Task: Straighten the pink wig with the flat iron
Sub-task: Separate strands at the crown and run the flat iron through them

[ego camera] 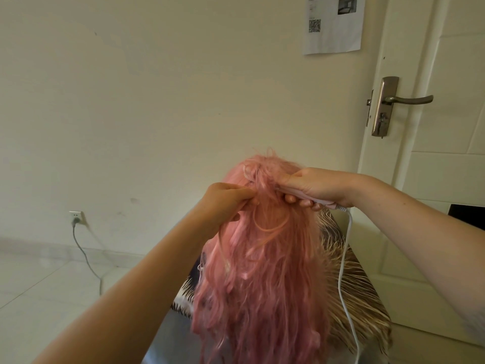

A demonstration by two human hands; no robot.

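A cream wall (pixel 157 101) is seen behind both hands, with wide free space above them and to the left of the left hand. A white door (pixel 446 153) with a metal lever handle (pixel 409 99) stands above and behind the right hand, its edge close to the right forearm. The pink wig (pixel 262 271) hangs down below and between the hands, in front of a striped brown cloth (pixel 362 298). The left hand (pixel 225 203) is closed, and a strand at the top of the wig is pinched by its fingertips. The right hand (pixel 315 187) is curled around the pink flat iron (pixel 319 200), which is pressed into the hair at the crown. A white cord (pixel 343 258) falls from the iron below the right wrist. A wall socket (pixel 77 218) with a plug is seen far left of the left hand.
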